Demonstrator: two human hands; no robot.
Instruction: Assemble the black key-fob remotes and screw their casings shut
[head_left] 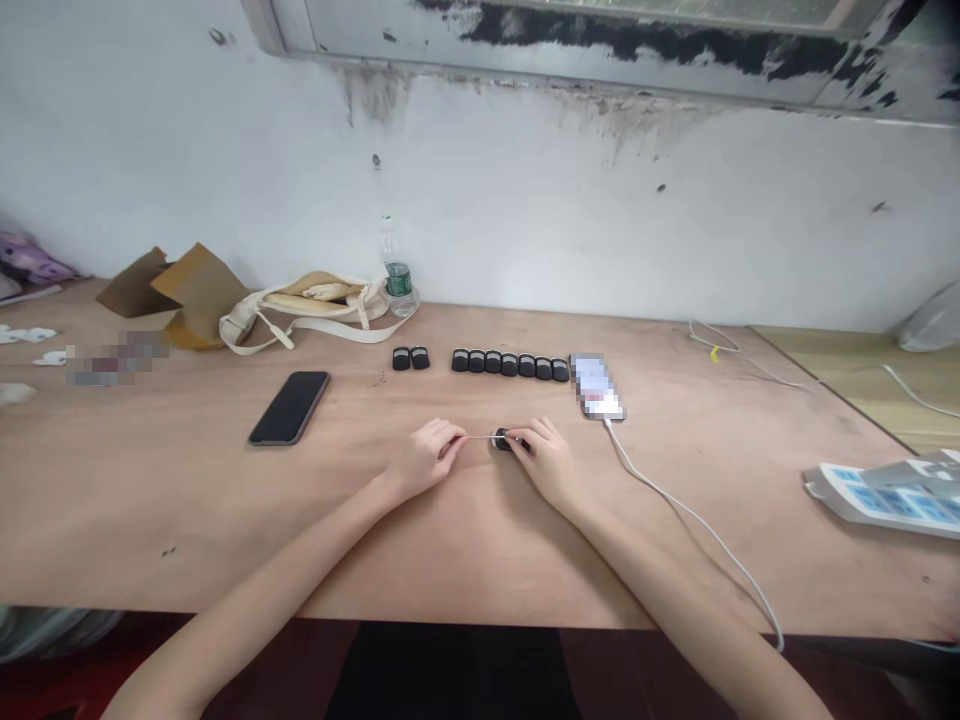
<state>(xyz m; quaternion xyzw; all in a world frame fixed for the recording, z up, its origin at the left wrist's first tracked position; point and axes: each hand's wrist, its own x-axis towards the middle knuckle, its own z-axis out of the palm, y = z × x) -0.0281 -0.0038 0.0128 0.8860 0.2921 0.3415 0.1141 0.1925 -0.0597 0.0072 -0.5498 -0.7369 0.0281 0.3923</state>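
My left hand (431, 455) is closed in a pinch on one end of a thin, light-coloured strand (480, 437). The strand runs straight across to a small black piece with a pale rim (499, 439), held in the closed fingers of my right hand (546, 460). Whether the strand is a thread or a stiff wire I cannot tell. My right fingers cover part of the black piece. Beyond my hands lies a row of several small black rounded pieces with grey bands (510, 364). Two similar black pieces (410, 358) lie to the left of that row.
A dark phone (290, 408) lies to the left. A lit phone (598, 386) with a white cable (675, 492) lies to the right. Toward the wall are a cream bag (322, 295), a water bottle (399, 275) and brown paper (199, 290). A white-and-blue power strip (885, 500) sits far right.
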